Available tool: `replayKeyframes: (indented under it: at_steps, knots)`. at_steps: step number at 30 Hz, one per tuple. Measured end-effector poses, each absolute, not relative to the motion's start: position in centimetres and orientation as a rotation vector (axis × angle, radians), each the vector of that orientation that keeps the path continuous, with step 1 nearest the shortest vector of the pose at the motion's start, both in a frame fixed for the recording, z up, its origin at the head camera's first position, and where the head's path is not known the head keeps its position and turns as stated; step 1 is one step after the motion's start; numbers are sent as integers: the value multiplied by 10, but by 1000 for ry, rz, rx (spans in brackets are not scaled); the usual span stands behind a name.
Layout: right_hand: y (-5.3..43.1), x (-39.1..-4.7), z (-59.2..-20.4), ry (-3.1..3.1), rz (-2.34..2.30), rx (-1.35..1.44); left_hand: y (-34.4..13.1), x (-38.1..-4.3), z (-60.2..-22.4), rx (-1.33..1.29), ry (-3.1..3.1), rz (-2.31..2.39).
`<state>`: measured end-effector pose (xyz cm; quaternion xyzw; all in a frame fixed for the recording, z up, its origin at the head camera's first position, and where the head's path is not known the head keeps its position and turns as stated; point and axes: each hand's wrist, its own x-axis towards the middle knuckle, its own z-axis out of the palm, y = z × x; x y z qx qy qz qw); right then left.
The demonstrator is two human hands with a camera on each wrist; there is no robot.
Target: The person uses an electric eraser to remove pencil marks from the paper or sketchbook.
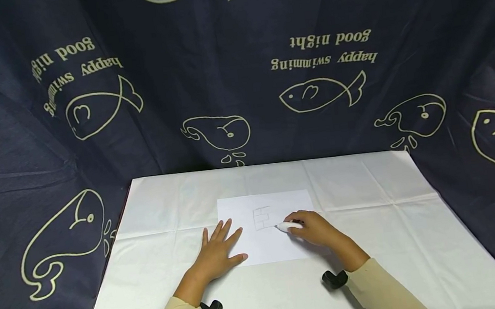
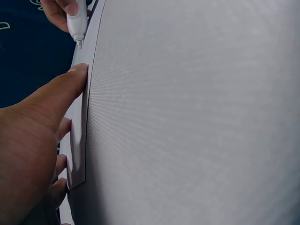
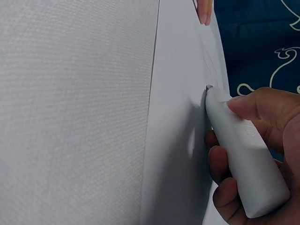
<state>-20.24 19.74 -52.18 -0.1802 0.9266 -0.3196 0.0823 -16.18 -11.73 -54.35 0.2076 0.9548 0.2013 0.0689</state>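
White pen (image 3: pixel 246 159) pinched in my right grip (image 1: pixel 314 228), over paper (image 1: pixel 268 251). Long axis runs roughly sideways, tip leftward, at bottom right of sketch (image 1: pixel 262 219). Left grip (image 1: pixel 218 256) farther off, fingers spread on paper's left side.

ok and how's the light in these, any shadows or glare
Head view: fairly even light, soft shadow beside the right hand, drawing faint; left wrist view: cloth greyish, with streaky texture; right wrist view: dark shadow across the paper beside the pen, a lighter patch on its barrel, no strong glare.
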Motion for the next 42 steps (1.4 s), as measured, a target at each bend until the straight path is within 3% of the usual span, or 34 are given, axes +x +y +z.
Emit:
replayKeyframes:
  at_steps: [42]
  knots:
    - [193, -204, -520, 2818, -914, -514, -118, -162, -543, 624, 2858, 609]
